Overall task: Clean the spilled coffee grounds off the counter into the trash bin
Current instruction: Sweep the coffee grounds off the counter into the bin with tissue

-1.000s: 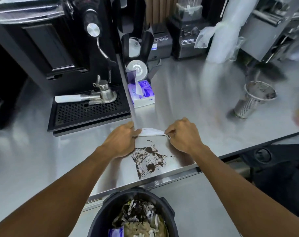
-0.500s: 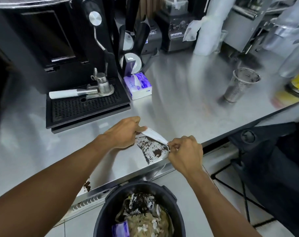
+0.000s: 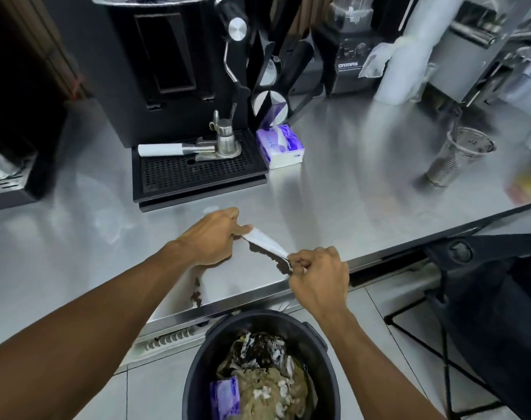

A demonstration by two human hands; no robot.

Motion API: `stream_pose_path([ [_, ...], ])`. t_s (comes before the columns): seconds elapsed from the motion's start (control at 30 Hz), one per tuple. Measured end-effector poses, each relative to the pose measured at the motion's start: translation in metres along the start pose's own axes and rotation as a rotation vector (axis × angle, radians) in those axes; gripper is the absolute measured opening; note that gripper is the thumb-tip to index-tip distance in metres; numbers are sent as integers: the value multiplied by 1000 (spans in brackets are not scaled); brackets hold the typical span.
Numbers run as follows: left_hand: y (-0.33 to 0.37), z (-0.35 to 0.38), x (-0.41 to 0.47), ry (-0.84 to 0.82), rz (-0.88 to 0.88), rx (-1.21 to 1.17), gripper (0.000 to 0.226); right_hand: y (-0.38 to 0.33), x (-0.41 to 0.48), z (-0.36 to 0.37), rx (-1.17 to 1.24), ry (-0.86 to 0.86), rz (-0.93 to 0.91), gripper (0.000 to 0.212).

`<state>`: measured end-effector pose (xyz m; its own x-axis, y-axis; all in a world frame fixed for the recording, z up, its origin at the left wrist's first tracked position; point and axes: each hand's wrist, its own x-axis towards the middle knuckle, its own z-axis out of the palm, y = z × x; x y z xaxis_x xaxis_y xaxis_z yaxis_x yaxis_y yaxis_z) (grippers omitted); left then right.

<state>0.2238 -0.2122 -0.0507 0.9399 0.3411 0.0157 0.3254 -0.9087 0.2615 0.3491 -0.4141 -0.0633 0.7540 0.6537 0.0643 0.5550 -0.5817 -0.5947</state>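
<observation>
White tissue [image 3: 268, 244] is being stretched between the two hands and is being dragged over the steel counter [image 3: 334, 207] toward its front edge. The left hand [image 3: 211, 237] is being kept pinched on the far end of the tissue, thumb and fingers pressed together, and the right hand [image 3: 318, 275] is being kept closed in a fist on the near end, at the counter edge. Compared with one second ago, the wide dark patch of coffee grounds [image 3: 271, 258] is now being gathered into a narrow band just under the tissue, so most of the spill is already being moved. A small trail of leftover grounds [image 3: 196, 294] is being left behind near the left forearm. The trash bin [image 3: 320, 356] is standing on the floor directly below the edge, open and partly filled. It is judged that the sweeping is nearly finished, but a second pass is probably being needed for the leftover trail.
</observation>
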Motion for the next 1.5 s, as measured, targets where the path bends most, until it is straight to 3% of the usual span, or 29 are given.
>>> stream_pose_path([
  [0.2, -4, -7, -33, 28, -55, 19, 41, -10, -7, 14, -51, -19, -105, 23],
  [0.77, 29, -4, -132, 123, -402, -15, 12, -28, 21, 23, -9, -361, -465, 23],
  [0.93, 48, 9, -144, 118, -524, 111, 43, -36, 33, 23, 5, -459, -556, 21],
  [1.07, 73, 18, -142, 119, -690, 124, 28, -39, 41, 24, 20, -502, -604, 20],
  [1.27, 106, 28, -128, 168, -892, 120, 30, -37, 46, 20, 34, -534, -655, 19],
  [1.5, 128, 33, -113, 203, -972, 82, 29, -27, 47, 14, 33, -511, -652, 21],
])
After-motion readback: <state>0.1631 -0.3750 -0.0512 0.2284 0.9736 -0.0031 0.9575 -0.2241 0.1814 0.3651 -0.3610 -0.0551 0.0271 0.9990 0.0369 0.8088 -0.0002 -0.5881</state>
